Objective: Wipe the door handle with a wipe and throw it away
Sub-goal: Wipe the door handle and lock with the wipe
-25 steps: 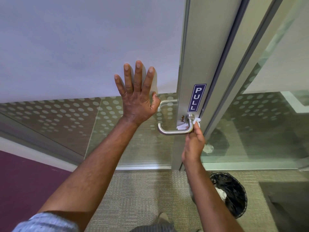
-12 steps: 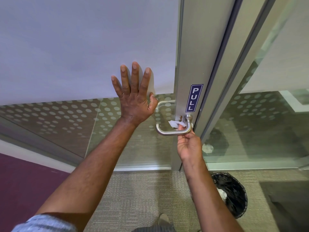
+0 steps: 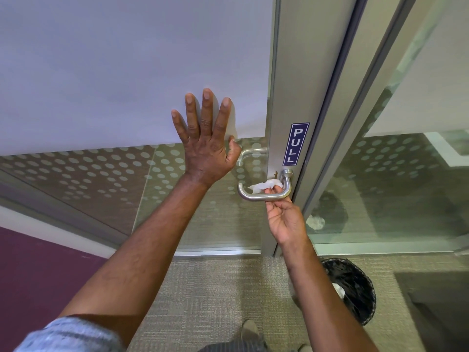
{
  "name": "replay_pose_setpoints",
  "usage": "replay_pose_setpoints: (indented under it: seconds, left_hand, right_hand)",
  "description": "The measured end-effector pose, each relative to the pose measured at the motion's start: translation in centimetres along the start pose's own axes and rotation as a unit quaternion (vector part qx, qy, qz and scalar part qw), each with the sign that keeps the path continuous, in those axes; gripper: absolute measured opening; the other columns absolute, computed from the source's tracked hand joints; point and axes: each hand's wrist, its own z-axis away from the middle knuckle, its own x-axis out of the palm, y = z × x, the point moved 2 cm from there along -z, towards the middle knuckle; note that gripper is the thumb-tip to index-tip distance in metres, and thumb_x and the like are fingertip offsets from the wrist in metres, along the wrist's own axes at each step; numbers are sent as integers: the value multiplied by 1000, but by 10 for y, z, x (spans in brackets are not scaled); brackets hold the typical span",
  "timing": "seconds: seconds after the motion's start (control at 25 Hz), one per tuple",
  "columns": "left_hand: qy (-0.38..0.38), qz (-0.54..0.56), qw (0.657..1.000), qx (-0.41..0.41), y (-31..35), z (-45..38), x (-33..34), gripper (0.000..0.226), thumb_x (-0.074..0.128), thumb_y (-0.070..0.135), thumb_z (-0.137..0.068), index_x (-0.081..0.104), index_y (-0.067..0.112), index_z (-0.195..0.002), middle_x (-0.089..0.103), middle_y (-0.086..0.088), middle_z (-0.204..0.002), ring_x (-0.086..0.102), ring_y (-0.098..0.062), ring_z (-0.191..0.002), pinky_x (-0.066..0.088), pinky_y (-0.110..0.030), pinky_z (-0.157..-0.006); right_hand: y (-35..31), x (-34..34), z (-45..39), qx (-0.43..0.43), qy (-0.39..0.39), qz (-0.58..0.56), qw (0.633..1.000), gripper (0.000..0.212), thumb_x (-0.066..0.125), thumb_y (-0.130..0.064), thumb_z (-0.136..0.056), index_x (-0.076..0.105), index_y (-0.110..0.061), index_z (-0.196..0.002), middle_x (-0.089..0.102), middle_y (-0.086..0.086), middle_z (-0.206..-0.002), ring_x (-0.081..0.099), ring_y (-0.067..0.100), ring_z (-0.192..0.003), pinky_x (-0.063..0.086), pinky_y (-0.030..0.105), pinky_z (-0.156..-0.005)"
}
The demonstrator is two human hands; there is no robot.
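A brushed-metal lever door handle [image 3: 264, 196] juts from the grey door stile below a blue PULL sign [image 3: 295, 144]. My right hand [image 3: 285, 217] reaches up from beneath the lever and pinches a crumpled white wipe [image 3: 264, 186] behind the bar, against its inner side. My left hand [image 3: 206, 146] lies flat on the glass door panel to the left of the handle, fingers spread, holding nothing.
A black mesh waste bin [image 3: 355, 290] with white paper in it stands on the carpet at the lower right, under my right forearm. A fixed glass panel [image 3: 406, 186] with frosted dots is to the right of the door frame. My shoe [image 3: 250, 331] shows at the bottom.
My right hand slid the wipe from the handle's right end by the stile leftward along the lever. My left hand stayed pressed on the glass.
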Motion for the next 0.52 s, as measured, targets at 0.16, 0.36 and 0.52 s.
replay_pose_setpoints:
  seconds: [0.16, 0.36, 0.52]
  left_hand:
    - [-7, -2, 1000, 2, 0, 0, -2, 115, 65, 36, -84, -20, 34, -162, -38, 7, -166, -35, -24, -154, -20, -57, -123]
    - [2, -1, 1000, 3, 1, 0, -1, 115, 65, 35, -83, -18, 33, -163, -36, 6, -167, -34, -24, -155, -19, -57, -124]
    - [10, -3, 1000, 5, 0, 0, 0, 115, 65, 34, -82, -17, 32, -163, -35, 6, -168, -33, -24, -156, -19, -57, -124]
  right_hand:
    - [-4, -28, -1, 11, 4, 75, 997, 37, 48, 21, -93, 66, 2, -120, 78, 14, -110, 78, 20, -100, 63, 31, -88]
    - [-11, -49, -2, -11, 31, 210, 977, 25, 73, 5, -86, 73, -1, -111, 79, 16, -104, 79, 19, -88, 63, 25, -75]
    - [-15, -57, 10, -54, 37, 349, 935, 10, 67, -8, -98, 72, -10, -107, 81, 11, -104, 75, 26, -96, 64, 30, -75]
